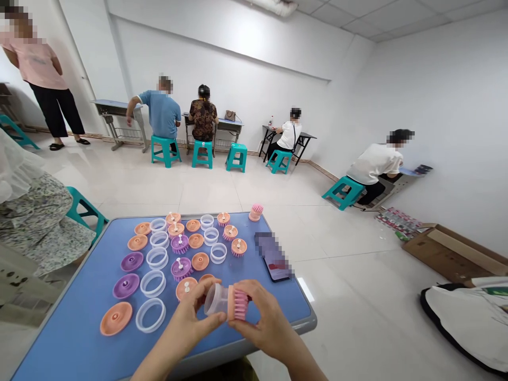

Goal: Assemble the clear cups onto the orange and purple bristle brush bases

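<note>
Above the near edge of the blue table, my left hand [194, 320] is closed around a clear plastic cup-shaped part [216, 300]. My right hand [265, 317] grips a pink-bristled brush head [240, 305] with an orange base, lying sideways. The two parts meet end to end; whether they are joined I cannot tell. Close to my left hand lies an orange brush head [186, 288] with a white stem, and an orange disc is partly hidden behind my fingers. Clear rings [151, 315], purple discs [126, 286] and purple brush heads [181, 269] stand in rows to the left.
On the blue table [75, 317], a phone [273, 259] lies at the right and a pink-bristled brush [256, 212] stands at the far edge. Several people sit at desks along the walls on green stools [238, 157]. A cardboard box [440, 251] is on the floor at right.
</note>
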`<state>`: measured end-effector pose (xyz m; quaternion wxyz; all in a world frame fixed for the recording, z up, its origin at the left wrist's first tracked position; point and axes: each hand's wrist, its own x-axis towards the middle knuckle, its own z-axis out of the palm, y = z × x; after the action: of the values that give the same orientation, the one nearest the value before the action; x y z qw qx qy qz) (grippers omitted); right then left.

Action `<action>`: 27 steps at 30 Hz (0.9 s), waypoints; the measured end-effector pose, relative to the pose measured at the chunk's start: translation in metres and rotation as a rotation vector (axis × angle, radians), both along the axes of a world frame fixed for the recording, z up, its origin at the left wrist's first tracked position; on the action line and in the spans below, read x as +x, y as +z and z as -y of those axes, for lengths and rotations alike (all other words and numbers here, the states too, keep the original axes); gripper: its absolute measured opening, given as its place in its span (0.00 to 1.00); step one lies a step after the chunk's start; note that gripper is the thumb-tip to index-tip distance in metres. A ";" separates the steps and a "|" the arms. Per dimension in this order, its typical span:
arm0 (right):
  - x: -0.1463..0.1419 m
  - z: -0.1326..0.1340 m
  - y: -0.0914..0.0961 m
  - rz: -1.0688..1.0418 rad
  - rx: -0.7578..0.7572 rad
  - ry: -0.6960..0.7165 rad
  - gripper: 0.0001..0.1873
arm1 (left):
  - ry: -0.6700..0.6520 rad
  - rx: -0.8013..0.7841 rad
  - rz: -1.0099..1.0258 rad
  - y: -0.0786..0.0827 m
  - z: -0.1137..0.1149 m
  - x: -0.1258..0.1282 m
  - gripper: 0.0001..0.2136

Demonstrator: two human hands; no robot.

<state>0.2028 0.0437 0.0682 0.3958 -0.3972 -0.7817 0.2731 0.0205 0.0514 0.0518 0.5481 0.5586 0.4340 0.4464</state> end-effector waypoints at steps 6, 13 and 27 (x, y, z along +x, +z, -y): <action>0.001 -0.002 0.003 0.006 -0.013 0.062 0.24 | -0.076 -0.055 0.056 -0.001 0.003 -0.001 0.18; -0.002 -0.003 0.004 0.034 -0.025 0.031 0.21 | -0.014 -0.108 0.124 -0.009 0.005 0.003 0.24; 0.001 -0.003 -0.001 -0.217 -0.503 0.165 0.28 | -0.025 0.279 -0.350 -0.002 0.005 -0.002 0.16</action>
<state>0.2036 0.0468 0.0672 0.3427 -0.3865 -0.6720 0.5307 0.0181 0.0459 0.0493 0.3873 0.7034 0.4495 0.3914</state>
